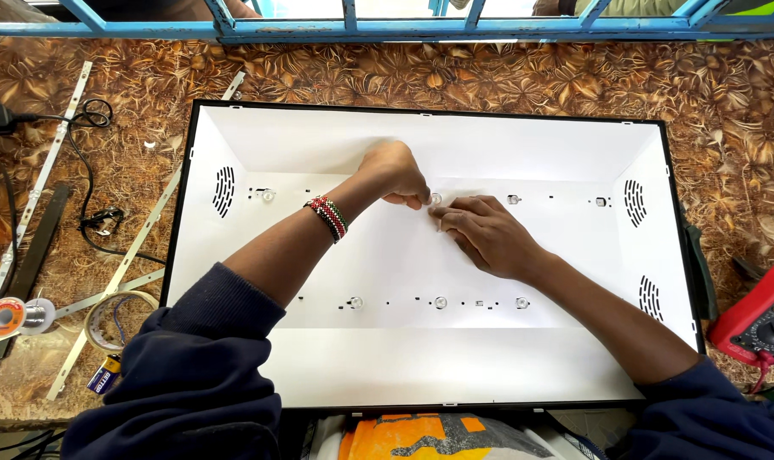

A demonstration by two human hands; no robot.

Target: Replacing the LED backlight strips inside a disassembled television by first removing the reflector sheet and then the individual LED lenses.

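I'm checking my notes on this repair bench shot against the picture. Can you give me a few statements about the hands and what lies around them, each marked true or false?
1. Both hands meet at a small round lens in the upper row of the white panel. True: the left hand and right hand have their fingertips at the lens.
2. The beaded bracelet is on the right wrist. False: the bracelet is on the left wrist.
3. A red multimeter lies at the right edge of the table. True: the multimeter is there.
4. The roll of tape sits inside the white panel. False: the roll of tape lies on the table left of the panel.
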